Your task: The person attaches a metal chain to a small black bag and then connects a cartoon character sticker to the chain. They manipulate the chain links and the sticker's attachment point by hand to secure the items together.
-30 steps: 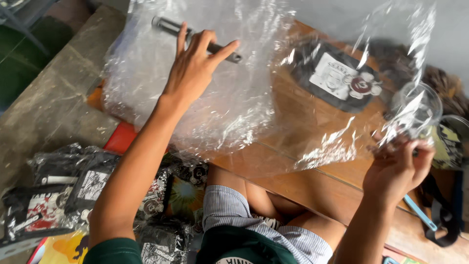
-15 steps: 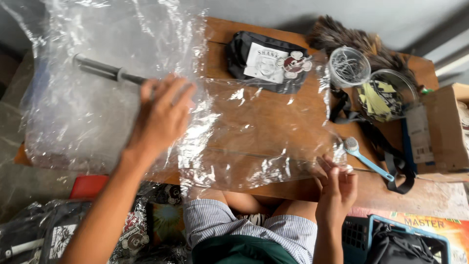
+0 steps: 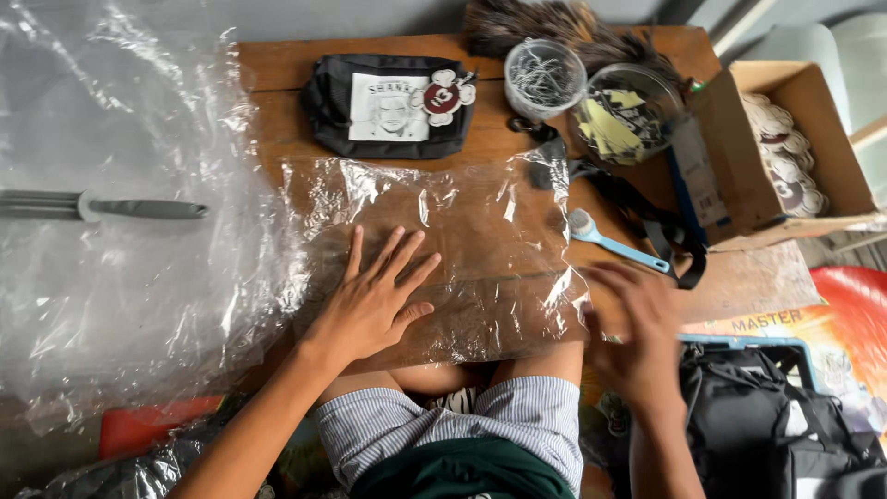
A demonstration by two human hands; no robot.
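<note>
- The person sits at a low wooden table (image 3: pixel 277 69), knees under its near edge, with a clear plastic sheet (image 3: pixel 480 222) spread across the middle of the boards.
- The left hand (image 3: pixel 374 300) lies flat on the near left part of the sheet, palm down and fingers fanned. It grips nothing and only presses.
- The right hand (image 3: pixel 637 333) is at the sheet's near right corner. It is too blurred to tell whether it pinches the edge or just brushes over it.
- To my eye, the step in hand is laying the sheet out and pressing it flat against the wood; wrinkles and glare show along its far and right edges.
- Further handling calls, I judge, for a light, even sweep outward from the pinned left side, since film this thin bunches and slides easily.
- The far right edge of the sheet lies just beside a blue-handled brush (image 3: pixel 614 242) and a black strap (image 3: pixel 656 226), which could catch it.
- Beyond the sheet lies a black pouch (image 3: pixel 388 106), and near it stands a clear cup of metal clips (image 3: pixel 545 74).
- A cardboard box (image 3: pixel 730 166) sits at the table's right end.
- To the left hangs a wide mass of loose plastic film (image 3: pixel 120 277), with a grey rod (image 3: pixel 102 208) showing through it.
</note>
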